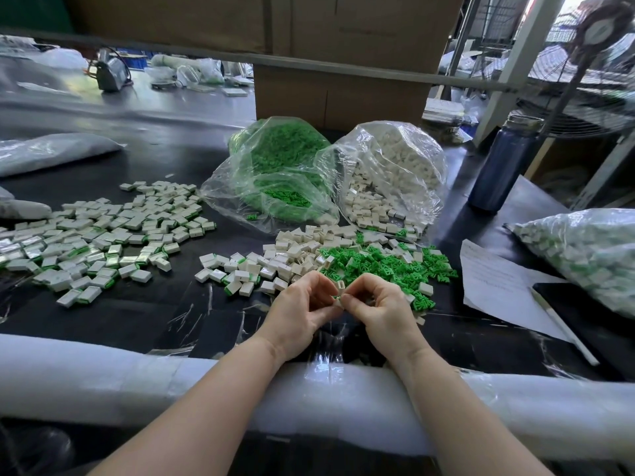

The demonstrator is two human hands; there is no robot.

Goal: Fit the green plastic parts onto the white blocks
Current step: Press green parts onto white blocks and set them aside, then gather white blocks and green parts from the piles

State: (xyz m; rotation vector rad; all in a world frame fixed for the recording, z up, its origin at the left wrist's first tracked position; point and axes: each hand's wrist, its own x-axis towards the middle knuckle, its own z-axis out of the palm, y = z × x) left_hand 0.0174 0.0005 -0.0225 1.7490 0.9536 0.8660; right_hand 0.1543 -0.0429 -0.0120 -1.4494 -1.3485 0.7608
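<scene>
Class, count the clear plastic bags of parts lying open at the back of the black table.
2: the clear bag of green plastic parts left of centre, and the clear bag of white blocks touching its right side. Closed bags lie elsewhere.

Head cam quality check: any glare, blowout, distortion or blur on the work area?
Head view: wide-angle bending curves the foam table edge and overhead bar; daylight blows out top right by the fan; glare on the clear bags and the tape on the black table; both hands and the white block read sharp enough; background soft.
</scene>
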